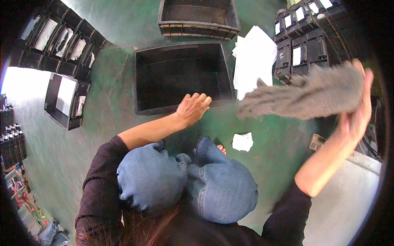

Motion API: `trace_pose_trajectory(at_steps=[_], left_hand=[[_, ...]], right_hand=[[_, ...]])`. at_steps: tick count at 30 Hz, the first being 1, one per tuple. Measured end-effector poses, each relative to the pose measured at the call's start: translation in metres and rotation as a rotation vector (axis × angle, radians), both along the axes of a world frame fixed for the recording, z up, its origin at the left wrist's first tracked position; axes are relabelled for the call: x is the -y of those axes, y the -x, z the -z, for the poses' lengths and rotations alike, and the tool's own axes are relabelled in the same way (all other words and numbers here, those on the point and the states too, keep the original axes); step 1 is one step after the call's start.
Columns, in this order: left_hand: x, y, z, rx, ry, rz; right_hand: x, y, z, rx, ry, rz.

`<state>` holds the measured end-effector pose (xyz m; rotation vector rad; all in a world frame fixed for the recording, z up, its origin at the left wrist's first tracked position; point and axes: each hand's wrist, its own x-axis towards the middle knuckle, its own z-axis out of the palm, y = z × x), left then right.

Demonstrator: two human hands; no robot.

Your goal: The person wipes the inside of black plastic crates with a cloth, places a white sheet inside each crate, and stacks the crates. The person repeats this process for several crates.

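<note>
A rectangular black plastic housing (184, 78) with a slotted strip along its far edge lies on the floor in front of my knees. My left hand (195, 108) is at its near rim, fingers curled over the edge. Raised out to the right, my right hand (356, 110) grips a grey cloth (308, 93), which streams leftward and is blurred by motion. The cloth's end hangs in front of some white paper sheets (255, 57) beside the housing. How the right fingers wrap the cloth is partly hidden.
Beyond the housing stands a black crate (199, 28). Black bins are stacked at the far left (57, 41) and far right (303, 51). A similar black housing (65, 100) stands left. A crumpled white paper (242, 142) lies by my feet on the green floor (111, 94).
</note>
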<state>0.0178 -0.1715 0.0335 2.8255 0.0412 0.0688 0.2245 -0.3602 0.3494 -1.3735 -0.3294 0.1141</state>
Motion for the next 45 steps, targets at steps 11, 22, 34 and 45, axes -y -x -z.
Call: trace_pose_trajectory(at_steps=[11, 22, 34, 45], left_hand=[[-0.129, 0.07, 0.001, 0.529, 0.158, -0.575], [-0.151, 0.052, 0.035, 0.052, 0.379, -1.007], [-0.153, 0.047, 0.035, 0.191, 0.452, -0.99], [-0.148, 0.046, 0.034, 0.162, 0.32, -0.981]], right_hand=[[-0.141, 0.066, 0.313, 0.668, 1.129, -0.571], [-0.178, 0.049, 0.409, 1.427, 1.367, -0.462], [-0.277, 0.145, 0.444, 0.857, 1.008, -0.72], [-0.14, 0.069, 0.367, 0.652, 1.754, -1.446]])
